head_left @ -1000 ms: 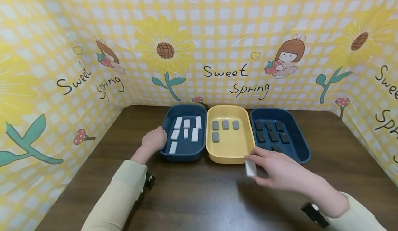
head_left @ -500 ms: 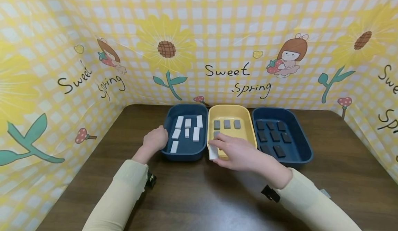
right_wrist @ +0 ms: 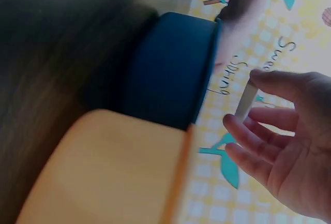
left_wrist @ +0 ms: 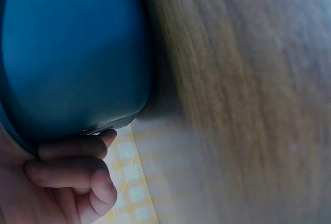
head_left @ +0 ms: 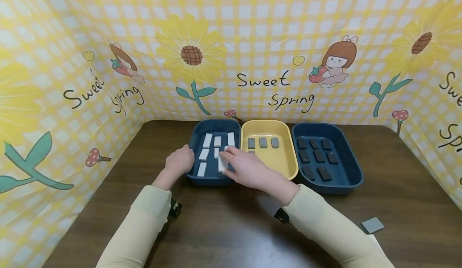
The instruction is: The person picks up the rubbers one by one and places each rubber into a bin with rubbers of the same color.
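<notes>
My left hand (head_left: 179, 161) holds the left rim of the left dark blue tray (head_left: 208, 182); in the left wrist view its curled fingers (left_wrist: 75, 172) lie at the tray's edge. Over the right part of that tray, my right hand (head_left: 249, 169) pinches a white rectangular block (head_left: 222, 164) between thumb and fingers. The right wrist view shows this block (right_wrist: 246, 101) edge-on, above the tray's rim. Several white blocks (head_left: 203, 154) lie inside, spaced apart; the right hand and its block partly cover some.
A yellow tray (head_left: 276, 165) with several grey blocks (head_left: 263, 142) adjoins on the right. Beyond it stands another dark blue tray (head_left: 348, 171) with several dark blocks (head_left: 319, 156). On the table's right, a grey block (head_left: 373, 224) lies beside a white piece (head_left: 376, 242) partly behind the right sleeve.
My right hand has carried the white block leftward, from the front of the yellow tray to over the left blue tray. The left hand has stayed on the rim.
</notes>
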The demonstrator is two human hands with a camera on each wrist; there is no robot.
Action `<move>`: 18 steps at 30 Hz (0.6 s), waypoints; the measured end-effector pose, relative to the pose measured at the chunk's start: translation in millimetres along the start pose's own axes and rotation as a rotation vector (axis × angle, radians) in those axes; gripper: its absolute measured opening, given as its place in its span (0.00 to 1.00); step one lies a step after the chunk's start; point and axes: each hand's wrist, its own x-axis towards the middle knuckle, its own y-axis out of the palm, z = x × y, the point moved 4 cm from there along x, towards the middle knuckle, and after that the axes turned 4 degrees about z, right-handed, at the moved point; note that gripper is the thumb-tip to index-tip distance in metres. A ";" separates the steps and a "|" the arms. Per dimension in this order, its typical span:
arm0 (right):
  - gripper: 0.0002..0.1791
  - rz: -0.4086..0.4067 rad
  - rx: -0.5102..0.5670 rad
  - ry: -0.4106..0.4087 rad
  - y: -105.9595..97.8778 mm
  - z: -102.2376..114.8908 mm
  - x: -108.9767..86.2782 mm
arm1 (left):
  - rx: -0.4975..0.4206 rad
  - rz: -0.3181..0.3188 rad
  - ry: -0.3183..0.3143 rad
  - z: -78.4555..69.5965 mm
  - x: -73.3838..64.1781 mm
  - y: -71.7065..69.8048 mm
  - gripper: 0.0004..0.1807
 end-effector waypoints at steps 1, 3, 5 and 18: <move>0.29 0.005 0.010 0.019 2.5 -0.3 3.9 | -0.002 -0.001 0.000 0.0 -0.2 0.0 0.26; 0.29 0.006 0.031 0.052 7.8 -1.2 11.5 | -0.006 -0.003 0.002 0.1 -0.5 0.3 0.25; 0.29 0.008 0.044 0.083 13.6 -2.4 19.2 | -0.009 -0.004 0.005 0.1 -0.8 0.1 0.25; 0.24 0.111 0.190 0.255 51.7 -8.1 60.2 | -0.007 -0.011 0.014 0.1 -1.0 0.4 0.26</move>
